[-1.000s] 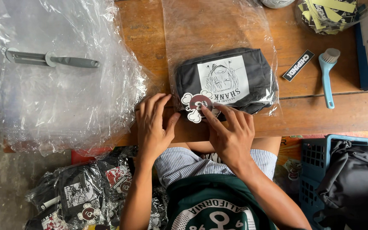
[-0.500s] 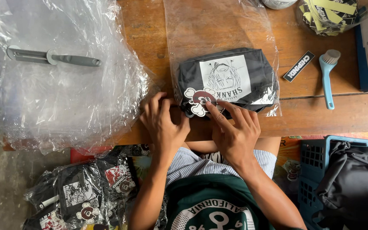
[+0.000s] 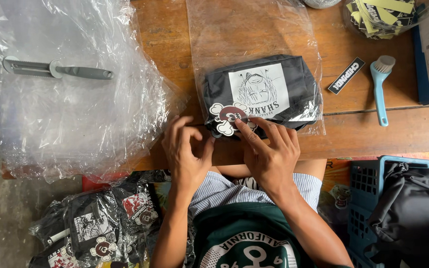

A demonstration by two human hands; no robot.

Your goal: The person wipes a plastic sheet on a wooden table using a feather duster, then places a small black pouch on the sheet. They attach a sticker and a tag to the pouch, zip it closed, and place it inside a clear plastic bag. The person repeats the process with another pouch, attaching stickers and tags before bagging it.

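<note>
The folded black shirt (image 3: 261,92) lies inside a clear bag (image 3: 254,39) on the wooden table (image 3: 363,134), just in front of the person. The right hand (image 3: 269,151) presses its fingers flat on the skull sticker (image 3: 230,118) at the bag's near edge. The left hand (image 3: 187,151) has its fingers curled narrow, pinching at the same edge — they hold only the plastic, as far as can be seen. The risk seems to be a crooked seal: the bag is slippery, so the shirt may shift inside or the sticker may crease — especially under uneven pressure.
</note>
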